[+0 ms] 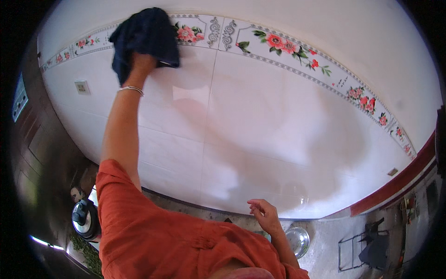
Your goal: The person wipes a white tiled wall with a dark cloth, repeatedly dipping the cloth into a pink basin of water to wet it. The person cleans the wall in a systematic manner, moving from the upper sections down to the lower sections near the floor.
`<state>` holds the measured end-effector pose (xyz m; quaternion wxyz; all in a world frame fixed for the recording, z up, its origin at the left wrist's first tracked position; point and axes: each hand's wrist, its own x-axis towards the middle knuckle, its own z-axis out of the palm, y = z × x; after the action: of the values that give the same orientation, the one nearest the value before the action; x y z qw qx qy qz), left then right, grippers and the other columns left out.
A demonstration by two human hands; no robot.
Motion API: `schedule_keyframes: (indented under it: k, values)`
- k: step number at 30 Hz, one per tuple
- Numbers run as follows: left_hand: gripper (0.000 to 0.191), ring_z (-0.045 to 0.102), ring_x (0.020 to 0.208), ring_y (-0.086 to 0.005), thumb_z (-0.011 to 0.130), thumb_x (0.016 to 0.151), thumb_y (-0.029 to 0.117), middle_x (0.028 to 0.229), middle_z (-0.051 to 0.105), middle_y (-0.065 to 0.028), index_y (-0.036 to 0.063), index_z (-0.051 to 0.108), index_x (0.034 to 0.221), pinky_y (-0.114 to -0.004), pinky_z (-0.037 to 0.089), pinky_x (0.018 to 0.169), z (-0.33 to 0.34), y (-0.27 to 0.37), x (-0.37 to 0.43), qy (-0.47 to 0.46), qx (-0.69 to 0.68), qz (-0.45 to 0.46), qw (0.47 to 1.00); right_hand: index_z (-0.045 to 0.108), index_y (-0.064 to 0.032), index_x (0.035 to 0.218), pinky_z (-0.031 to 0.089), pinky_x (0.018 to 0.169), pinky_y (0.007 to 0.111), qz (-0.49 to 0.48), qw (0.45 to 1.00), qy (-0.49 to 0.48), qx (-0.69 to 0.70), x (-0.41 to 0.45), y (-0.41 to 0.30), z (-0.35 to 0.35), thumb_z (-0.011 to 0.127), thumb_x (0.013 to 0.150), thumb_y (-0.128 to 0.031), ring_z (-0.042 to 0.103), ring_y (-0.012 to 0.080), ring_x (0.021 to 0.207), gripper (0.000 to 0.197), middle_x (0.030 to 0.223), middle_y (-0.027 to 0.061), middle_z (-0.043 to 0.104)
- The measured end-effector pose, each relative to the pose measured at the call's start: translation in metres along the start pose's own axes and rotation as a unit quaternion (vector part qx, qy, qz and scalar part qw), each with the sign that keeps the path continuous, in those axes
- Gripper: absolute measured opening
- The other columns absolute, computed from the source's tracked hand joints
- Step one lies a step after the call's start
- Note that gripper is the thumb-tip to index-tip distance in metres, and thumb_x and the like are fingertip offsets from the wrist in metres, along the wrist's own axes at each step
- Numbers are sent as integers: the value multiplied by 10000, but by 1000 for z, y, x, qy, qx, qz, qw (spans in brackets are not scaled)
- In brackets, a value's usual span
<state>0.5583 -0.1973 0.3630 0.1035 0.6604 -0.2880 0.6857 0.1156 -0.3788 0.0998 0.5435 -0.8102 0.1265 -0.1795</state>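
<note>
My left hand is raised high at the upper left and presses a dark navy cloth against the tiled wall. The cloth drapes over the fingers and hides them. It covers part of a floral border tile strip and some of the plain white wall tile below. A pale bangle circles this wrist. Low in front of my body, my right hand hangs near the foot of the wall, empty, with its fingers loosely bent.
A wall socket sits left of my raised forearm. Behind that arm stands a pressure cooker with a dark lid handle. A shiny metal basin rests on the floor by my right arm. Farther right is a metal-framed folding chair.
</note>
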Motion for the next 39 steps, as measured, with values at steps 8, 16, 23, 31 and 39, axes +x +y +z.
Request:
schedule_keyframes:
  k: [8,16,23,31,39]
  values:
    - [409,472,1077,-289,571,754,307,1151,526,-107,141,552,1126,-405,342,934,5,27,1,-5,107,16,994,556,-3,1010,477,679,242,49,997,35,-45,-26,5,-1,504,813,0,557,116,765,204,852,58,559]
    - [333,524,991,-288,612,715,328,1028,590,-89,203,605,1024,-418,374,879,-32,177,48,87,-220,-25,971,568,-22,998,462,658,240,72,992,106,-15,-44,8,-14,493,802,4,555,117,699,212,800,58,568]
    - [272,514,856,-322,610,619,300,872,564,-130,120,577,820,-435,374,790,-72,257,96,69,-382,26,921,554,3,998,471,677,244,63,992,106,-5,-50,9,-18,470,782,58,549,115,715,238,794,55,553]
    - [314,500,949,-306,576,664,343,971,565,-144,115,608,878,-410,371,860,-88,302,97,-95,-586,-11,805,551,13,991,474,679,246,61,991,118,-10,-51,13,-22,475,795,49,551,121,709,214,789,51,546]
    - [405,431,1105,-293,558,736,350,1170,492,-128,145,554,1086,-404,299,967,-81,224,82,-127,-454,15,882,553,12,987,469,675,239,106,984,136,35,-58,20,-14,482,808,33,543,118,714,193,800,50,546]
